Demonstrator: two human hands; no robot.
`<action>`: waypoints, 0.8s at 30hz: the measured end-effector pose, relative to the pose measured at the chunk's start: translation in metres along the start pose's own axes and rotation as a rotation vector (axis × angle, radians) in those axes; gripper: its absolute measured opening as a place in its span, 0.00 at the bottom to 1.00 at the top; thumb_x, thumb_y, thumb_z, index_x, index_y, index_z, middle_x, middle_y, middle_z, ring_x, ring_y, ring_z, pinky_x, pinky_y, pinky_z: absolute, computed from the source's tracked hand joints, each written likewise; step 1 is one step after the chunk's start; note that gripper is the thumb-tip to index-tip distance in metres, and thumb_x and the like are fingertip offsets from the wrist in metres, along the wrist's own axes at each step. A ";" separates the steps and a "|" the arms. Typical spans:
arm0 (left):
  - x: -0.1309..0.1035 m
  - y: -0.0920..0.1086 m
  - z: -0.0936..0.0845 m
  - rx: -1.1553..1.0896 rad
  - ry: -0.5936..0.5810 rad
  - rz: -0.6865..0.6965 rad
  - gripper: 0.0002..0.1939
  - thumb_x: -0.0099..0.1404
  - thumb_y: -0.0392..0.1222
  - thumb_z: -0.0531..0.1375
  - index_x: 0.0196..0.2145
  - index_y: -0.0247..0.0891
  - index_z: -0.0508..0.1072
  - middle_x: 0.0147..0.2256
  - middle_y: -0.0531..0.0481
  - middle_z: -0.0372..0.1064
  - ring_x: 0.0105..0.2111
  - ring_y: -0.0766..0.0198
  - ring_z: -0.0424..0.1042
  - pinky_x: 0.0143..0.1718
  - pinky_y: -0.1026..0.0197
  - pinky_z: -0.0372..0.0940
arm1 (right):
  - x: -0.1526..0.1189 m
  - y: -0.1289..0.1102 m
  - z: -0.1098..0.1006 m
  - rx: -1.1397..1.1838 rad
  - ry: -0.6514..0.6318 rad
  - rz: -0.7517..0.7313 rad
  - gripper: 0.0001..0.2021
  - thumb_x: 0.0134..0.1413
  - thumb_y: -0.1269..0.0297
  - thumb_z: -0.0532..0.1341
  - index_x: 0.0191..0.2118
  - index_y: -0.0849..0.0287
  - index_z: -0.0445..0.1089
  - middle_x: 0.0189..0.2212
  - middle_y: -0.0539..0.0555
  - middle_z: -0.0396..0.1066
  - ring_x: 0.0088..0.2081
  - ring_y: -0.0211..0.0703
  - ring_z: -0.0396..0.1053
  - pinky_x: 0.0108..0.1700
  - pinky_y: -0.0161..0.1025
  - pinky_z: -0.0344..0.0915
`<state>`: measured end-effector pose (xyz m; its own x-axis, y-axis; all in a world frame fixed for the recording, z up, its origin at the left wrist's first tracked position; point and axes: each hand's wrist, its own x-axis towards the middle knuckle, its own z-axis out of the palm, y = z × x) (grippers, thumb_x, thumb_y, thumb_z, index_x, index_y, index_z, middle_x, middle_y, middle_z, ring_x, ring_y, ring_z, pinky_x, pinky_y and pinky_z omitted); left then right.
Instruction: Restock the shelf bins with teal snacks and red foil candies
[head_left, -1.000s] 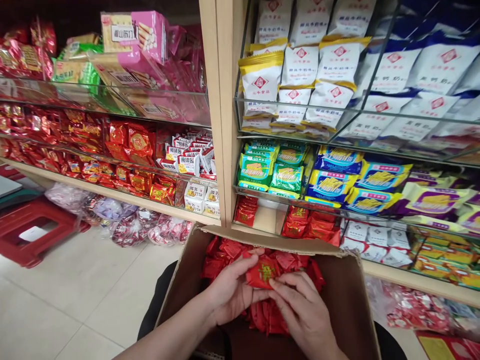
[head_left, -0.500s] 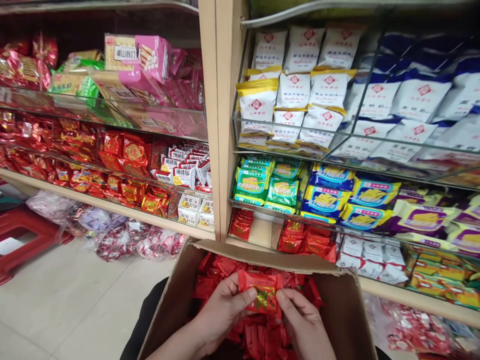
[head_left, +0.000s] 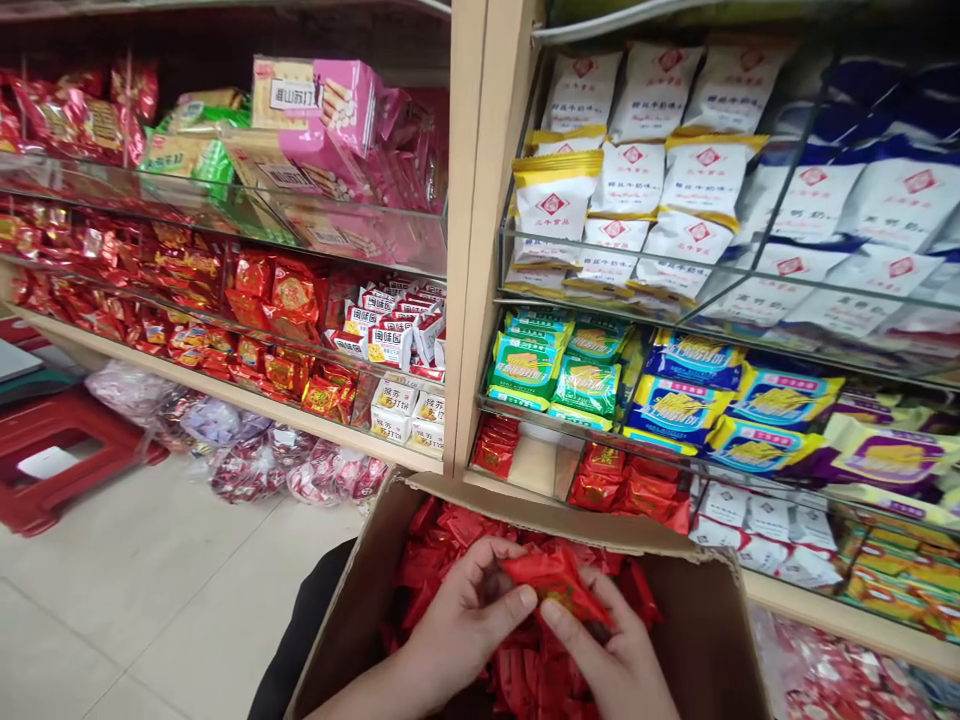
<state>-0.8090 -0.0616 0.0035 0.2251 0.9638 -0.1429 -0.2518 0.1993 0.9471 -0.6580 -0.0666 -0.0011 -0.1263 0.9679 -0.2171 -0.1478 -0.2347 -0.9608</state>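
left hand point(head_left: 461, 622), right hand point(head_left: 624, 645): both pinching red packet point(head_left: 559, 582) | long axis: left-right, right end lower in view

I see wooden shelving point(head_left: 469, 250) carrying pink packs point(head_left: 349, 95) at upper left, white packets point(head_left: 555, 225) at upper right, green packets point(head_left: 589, 390) right of centre. At lower left, I make out tiled floor point(head_left: 172, 590) bearing a red stool point(head_left: 116, 430) and bags point(head_left: 247, 470). Bottom centre, a cardboard box point(head_left: 709, 620) holds red packets point(head_left: 457, 522).
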 end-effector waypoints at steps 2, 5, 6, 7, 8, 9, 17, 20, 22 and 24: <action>0.002 0.012 -0.015 0.355 0.079 0.215 0.11 0.57 0.41 0.56 0.39 0.39 0.64 0.35 0.48 0.66 0.36 0.65 0.66 0.40 0.61 0.61 | 0.005 -0.014 -0.007 -0.174 0.048 -0.095 0.16 0.43 0.56 0.61 0.38 0.56 0.64 0.33 0.54 0.72 0.33 0.46 0.70 0.35 0.40 0.67; 0.014 0.034 -0.053 0.887 0.275 0.560 0.10 0.59 0.39 0.53 0.40 0.40 0.66 0.41 0.46 0.63 0.45 0.61 0.62 0.48 0.57 0.56 | 0.028 -0.035 -0.025 -0.672 0.107 -0.393 0.13 0.45 0.58 0.59 0.38 0.56 0.65 0.35 0.54 0.69 0.36 0.46 0.68 0.37 0.40 0.65; 0.020 0.039 -0.066 1.018 0.340 0.610 0.11 0.59 0.39 0.53 0.41 0.39 0.66 0.43 0.46 0.62 0.47 0.60 0.60 0.49 0.56 0.55 | 0.041 -0.040 -0.029 -0.841 0.080 -0.486 0.12 0.47 0.59 0.57 0.38 0.56 0.65 0.37 0.55 0.68 0.38 0.46 0.67 0.40 0.41 0.63; 0.027 0.042 -0.078 1.120 0.399 0.618 0.12 0.60 0.40 0.52 0.42 0.39 0.65 0.44 0.45 0.61 0.48 0.59 0.59 0.50 0.55 0.54 | 0.055 -0.044 -0.032 -0.987 0.041 -0.546 0.11 0.49 0.60 0.56 0.39 0.57 0.65 0.38 0.56 0.68 0.39 0.47 0.66 0.41 0.41 0.62; 0.034 0.043 -0.088 1.196 0.442 0.594 0.12 0.60 0.41 0.51 0.42 0.38 0.65 0.44 0.45 0.61 0.48 0.59 0.59 0.49 0.55 0.54 | 0.070 -0.046 -0.033 -1.111 -0.004 -0.562 0.11 0.51 0.60 0.54 0.40 0.58 0.64 0.38 0.57 0.67 0.40 0.47 0.66 0.42 0.42 0.62; 0.040 0.042 -0.096 1.254 0.461 0.549 0.12 0.61 0.42 0.50 0.41 0.38 0.65 0.43 0.45 0.62 0.47 0.59 0.60 0.48 0.55 0.55 | 0.086 -0.046 -0.032 -1.223 -0.040 -0.540 0.12 0.51 0.61 0.53 0.41 0.58 0.63 0.39 0.57 0.68 0.41 0.47 0.66 0.41 0.41 0.61; 0.050 0.025 -0.102 1.547 0.465 0.387 0.15 0.64 0.40 0.43 0.27 0.37 0.66 0.29 0.48 0.63 0.32 0.62 0.62 0.37 0.59 0.58 | 0.203 -0.012 0.012 -1.612 -0.278 -0.255 0.14 0.47 0.68 0.60 0.42 0.62 0.63 0.35 0.58 0.71 0.38 0.46 0.68 0.38 0.40 0.61; 0.048 0.026 -0.101 1.569 0.451 0.393 0.15 0.64 0.39 0.43 0.27 0.37 0.66 0.29 0.48 0.62 0.32 0.63 0.62 0.37 0.59 0.57 | 0.223 0.006 0.027 -1.653 -0.388 -0.206 0.12 0.50 0.64 0.58 0.41 0.63 0.64 0.37 0.54 0.69 0.37 0.41 0.67 0.38 0.42 0.64; 0.049 0.026 -0.102 1.580 0.445 0.383 0.15 0.64 0.39 0.43 0.28 0.37 0.66 0.28 0.48 0.62 0.32 0.62 0.62 0.37 0.58 0.57 | 0.229 0.016 0.031 -1.680 -0.418 -0.179 0.12 0.53 0.62 0.56 0.41 0.62 0.64 0.39 0.53 0.67 0.37 0.40 0.66 0.39 0.43 0.64; 0.050 0.026 -0.103 1.585 0.439 0.368 0.15 0.64 0.39 0.43 0.28 0.36 0.66 0.29 0.48 0.62 0.33 0.62 0.62 0.37 0.58 0.57 | 0.233 0.023 0.030 -1.711 -0.404 -0.143 0.12 0.53 0.62 0.55 0.42 0.62 0.64 0.40 0.54 0.66 0.38 0.40 0.66 0.40 0.44 0.64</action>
<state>-0.9009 0.0095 -0.0089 0.0445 0.9425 0.3312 0.9613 -0.1307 0.2426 -0.7203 0.1505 -0.0681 -0.4575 0.8278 -0.3248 0.8876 0.4469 -0.1115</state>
